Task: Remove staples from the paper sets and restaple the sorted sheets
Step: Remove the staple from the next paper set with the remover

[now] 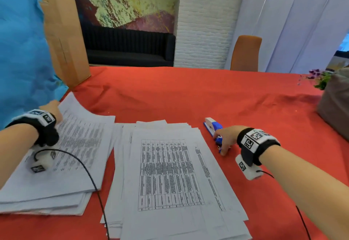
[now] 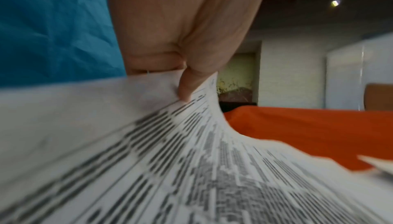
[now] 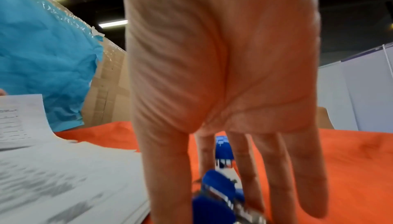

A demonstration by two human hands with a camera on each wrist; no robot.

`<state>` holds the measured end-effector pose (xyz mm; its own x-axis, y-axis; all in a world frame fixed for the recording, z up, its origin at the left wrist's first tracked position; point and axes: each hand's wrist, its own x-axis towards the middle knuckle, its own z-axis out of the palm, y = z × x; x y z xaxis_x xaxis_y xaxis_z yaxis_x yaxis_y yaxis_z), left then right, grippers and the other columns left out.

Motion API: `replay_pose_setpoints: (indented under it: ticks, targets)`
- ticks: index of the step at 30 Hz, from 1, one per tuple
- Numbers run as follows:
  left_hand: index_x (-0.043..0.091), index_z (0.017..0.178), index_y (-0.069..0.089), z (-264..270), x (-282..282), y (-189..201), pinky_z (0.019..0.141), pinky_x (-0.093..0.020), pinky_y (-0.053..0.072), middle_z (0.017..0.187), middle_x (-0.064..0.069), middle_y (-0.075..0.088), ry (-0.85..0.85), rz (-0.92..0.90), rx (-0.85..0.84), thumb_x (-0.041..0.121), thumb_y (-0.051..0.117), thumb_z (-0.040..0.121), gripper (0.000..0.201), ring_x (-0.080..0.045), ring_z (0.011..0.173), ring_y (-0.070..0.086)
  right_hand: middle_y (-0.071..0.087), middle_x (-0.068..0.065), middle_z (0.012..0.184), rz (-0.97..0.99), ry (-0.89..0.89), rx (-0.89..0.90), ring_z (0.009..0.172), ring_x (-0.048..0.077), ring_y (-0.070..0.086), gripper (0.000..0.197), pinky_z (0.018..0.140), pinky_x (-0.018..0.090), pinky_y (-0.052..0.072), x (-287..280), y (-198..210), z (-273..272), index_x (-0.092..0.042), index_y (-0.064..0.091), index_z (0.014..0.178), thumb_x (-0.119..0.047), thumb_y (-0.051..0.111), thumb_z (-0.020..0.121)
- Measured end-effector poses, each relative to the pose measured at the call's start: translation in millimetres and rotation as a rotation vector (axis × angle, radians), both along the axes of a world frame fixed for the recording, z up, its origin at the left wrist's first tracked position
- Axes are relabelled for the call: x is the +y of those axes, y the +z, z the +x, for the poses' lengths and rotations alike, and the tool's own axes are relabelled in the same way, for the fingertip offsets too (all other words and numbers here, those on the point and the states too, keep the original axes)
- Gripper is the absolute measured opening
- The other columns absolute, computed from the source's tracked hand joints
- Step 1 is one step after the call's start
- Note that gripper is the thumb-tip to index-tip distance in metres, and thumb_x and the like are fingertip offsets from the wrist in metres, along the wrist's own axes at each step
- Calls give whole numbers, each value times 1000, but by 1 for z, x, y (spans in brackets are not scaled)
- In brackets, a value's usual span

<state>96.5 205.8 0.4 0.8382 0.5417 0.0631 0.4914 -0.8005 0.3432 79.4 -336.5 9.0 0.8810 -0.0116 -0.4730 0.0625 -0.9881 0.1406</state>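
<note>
On the left pile, my left hand (image 1: 52,110) pinches the far corner of a printed paper set (image 1: 79,141) and lifts it, so the sheets curve upward. The left wrist view shows thumb and finger (image 2: 185,89) clamped on that corner (image 2: 161,83), with a small staple at the edge. My right hand (image 1: 224,139) reaches down over a blue staple remover (image 1: 218,141), which lies beside a blue and white stapler (image 1: 212,125). In the right wrist view, straight fingers (image 3: 244,160) and the thumb stand on either side of the remover (image 3: 217,187).
A second, larger pile of printed sheets (image 1: 170,173) lies in the middle of the red tablecloth (image 1: 188,96). A cardboard box (image 1: 64,31) with blue wrapping (image 1: 20,50) stands at the far left. A grey bag with flowers (image 1: 334,107) sits at the right. A black cable (image 1: 90,179) crosses the papers.
</note>
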Motion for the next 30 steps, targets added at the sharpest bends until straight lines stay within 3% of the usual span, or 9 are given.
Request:
replay_pose_setpoints:
  ticks: [3, 6, 8, 11, 14, 18, 22, 26, 30]
  targets:
    - [-1, 128, 39, -6, -33, -9, 98, -50, 41, 125, -35, 48, 2, 25, -68, 0, 61, 80, 52, -49, 117, 47, 59, 4, 124, 37, 45, -76, 94, 17, 52, 53, 78, 27, 40, 1, -15, 1, -20, 56, 125, -38, 74, 78]
    - [3, 133, 44, -7, -100, -18, 100, -39, 39, 133, -23, 50, -340, -112, -76, 8, 65, 84, 54, -36, 121, 49, 65, 5, 112, -5, 47, -42, 83, 16, 55, 46, 67, 26, 43, 7, -9, 4, -13, 63, 115, -43, 70, 81]
    - [9, 134, 46, -6, -146, -24, 102, -31, 36, 138, -12, 49, -573, -172, 44, 25, 64, 89, 51, -26, 125, 48, 65, 3, 88, 47, 58, -118, 65, 15, 53, 34, 55, 24, 40, 14, 0, 6, -11, 64, 98, -41, 67, 83]
    - [15, 143, 34, -1, -198, -33, 107, -32, 34, 146, -7, 39, -668, -220, 235, 45, 61, 86, 70, -24, 131, 42, 62, 4, 64, 526, 24, -156, 57, 19, 60, 26, 60, 29, 51, 27, 4, 14, -8, 63, 80, -33, 64, 88]
    - [13, 144, 31, 9, -217, -43, 107, -37, 36, 147, -12, 36, -598, -103, 286, 54, 64, 81, 82, -28, 131, 39, 62, 8, 80, 1195, -202, 12, 78, 25, 67, 26, 73, 39, 58, 50, -7, 7, -2, 62, 97, -27, 65, 90]
    - [9, 128, 49, 10, -220, -41, 95, -33, 44, 132, -10, 51, -497, -71, 234, 38, 71, 79, 61, -27, 119, 50, 49, 7, 81, 1508, -493, 156, 75, 24, 58, 21, 81, 43, 57, 77, -36, 1, -6, 52, 97, -21, 65, 90]
    - [9, 89, 62, 0, -223, -25, 57, -26, 34, 86, -6, 56, -656, -245, 23, 22, 70, 81, 17, -21, 82, 51, 51, 10, 79, 1546, -631, 125, 65, 22, 55, 25, 73, 37, 58, 80, -58, 6, -7, 53, 97, -23, 69, 86]
    - [12, 90, 62, -11, -223, -12, 67, -28, 38, 85, 1, 52, -746, -671, -4, 22, 68, 78, 17, -16, 80, 48, 47, 6, 71, 1511, -470, -7, 60, 15, 48, 22, 63, 27, 50, 79, -43, 9, -8, 56, 80, -24, 69, 87]
    - [14, 80, 48, -22, -226, -7, 54, -24, 43, 73, -5, 52, -618, -1119, 23, -3, 47, 88, 19, -20, 62, 53, 57, 3, 68, 1194, -65, -207, 62, 14, 54, 28, 73, 24, 50, 78, -21, 4, -6, 62, 83, -32, 72, 84]
